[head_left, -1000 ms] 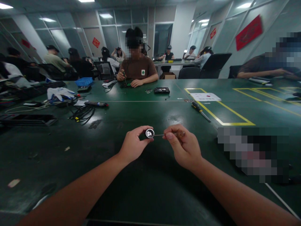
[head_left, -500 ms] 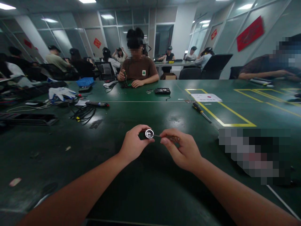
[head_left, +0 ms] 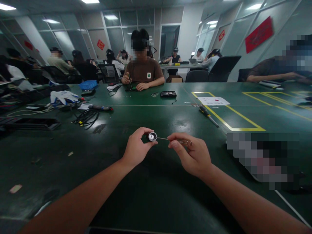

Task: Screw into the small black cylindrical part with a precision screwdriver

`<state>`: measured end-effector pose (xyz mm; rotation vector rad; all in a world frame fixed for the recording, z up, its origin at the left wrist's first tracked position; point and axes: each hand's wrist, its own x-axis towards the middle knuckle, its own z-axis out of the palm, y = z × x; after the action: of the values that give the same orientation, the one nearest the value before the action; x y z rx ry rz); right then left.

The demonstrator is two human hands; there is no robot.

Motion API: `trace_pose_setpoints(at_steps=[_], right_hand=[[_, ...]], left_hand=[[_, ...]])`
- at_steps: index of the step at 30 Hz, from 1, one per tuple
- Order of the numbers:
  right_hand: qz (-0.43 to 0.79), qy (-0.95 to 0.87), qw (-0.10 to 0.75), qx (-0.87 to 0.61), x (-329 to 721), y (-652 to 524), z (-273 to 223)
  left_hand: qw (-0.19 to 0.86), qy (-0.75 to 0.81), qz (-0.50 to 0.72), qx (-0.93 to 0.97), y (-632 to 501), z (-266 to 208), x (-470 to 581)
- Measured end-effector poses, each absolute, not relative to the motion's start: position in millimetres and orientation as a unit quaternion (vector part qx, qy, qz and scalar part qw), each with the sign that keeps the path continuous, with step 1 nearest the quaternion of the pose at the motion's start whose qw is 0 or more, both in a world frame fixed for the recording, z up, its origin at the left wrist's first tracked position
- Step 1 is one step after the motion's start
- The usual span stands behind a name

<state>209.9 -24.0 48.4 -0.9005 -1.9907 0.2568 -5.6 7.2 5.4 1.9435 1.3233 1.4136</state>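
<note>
My left hand (head_left: 136, 148) is closed around a small dark round part with a silvery rim (head_left: 152, 136), gripped between thumb and fingers. The part's open end faces me and shows a pale inner face with several dark holes. In my right hand (head_left: 192, 152) is a thin screwdriver (head_left: 162, 138), its clear handle mostly covered by the fingers. The slim metal shaft points left, and its tip is at the right edge of the rim; whether it touches I cannot tell. Both hands are above the green table.
Another screwdriver (head_left: 209, 116) lies beyond my right hand, near a white paper (head_left: 213, 101). A pixelated object (head_left: 258, 162) is at the right. Black cables (head_left: 89, 118) and white gloves (head_left: 63, 97) lie at the left. A co-worker (head_left: 143, 71) sits opposite, near a black device (head_left: 168, 94).
My left hand has shifted slightly left and up with the round part, whose inner holes now show more clearly. The screwdriver's tip has come out from over the opening to its right edge.
</note>
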Motion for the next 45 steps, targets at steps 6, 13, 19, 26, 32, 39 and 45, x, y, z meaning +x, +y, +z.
trace_pose_setpoints(at_steps=[6, 13, 19, 26, 32, 39, 45], right_hand=[[0.134, -0.806, 0.447, -0.363, 207.1, -21.3, 48.0], [0.113, -0.822, 0.433, -0.353, 205.6, -22.5, 47.0], [0.111, -0.823, 0.43, -0.354, 206.0, -22.2, 46.7], [0.108, -0.826, 0.425, -0.355, 207.1, -21.0, 44.2], [0.129, -0.818, 0.427, -0.364, 206.8, -20.2, 43.7], [0.219, -0.768, 0.46, -0.388, 205.6, -15.2, 37.4], [0.277, -0.709, 0.512, -0.399, 204.3, -9.7, 35.5]], left_hand=[[0.185, 0.455, 0.498, 0.714, 6.9, 3.7, -5.8], [0.202, 0.458, 0.495, 0.711, 7.4, 2.2, -5.9], [0.237, 0.46, 0.479, 0.709, 5.5, 2.7, -4.6], [0.229, 0.464, 0.484, 0.705, 6.0, 2.0, -4.3], [0.221, 0.467, 0.483, 0.707, 3.9, 6.4, -3.1], [0.193, 0.452, 0.475, 0.73, 5.2, 3.2, -4.4], [0.191, 0.456, 0.469, 0.732, 4.2, 5.6, -3.8]])
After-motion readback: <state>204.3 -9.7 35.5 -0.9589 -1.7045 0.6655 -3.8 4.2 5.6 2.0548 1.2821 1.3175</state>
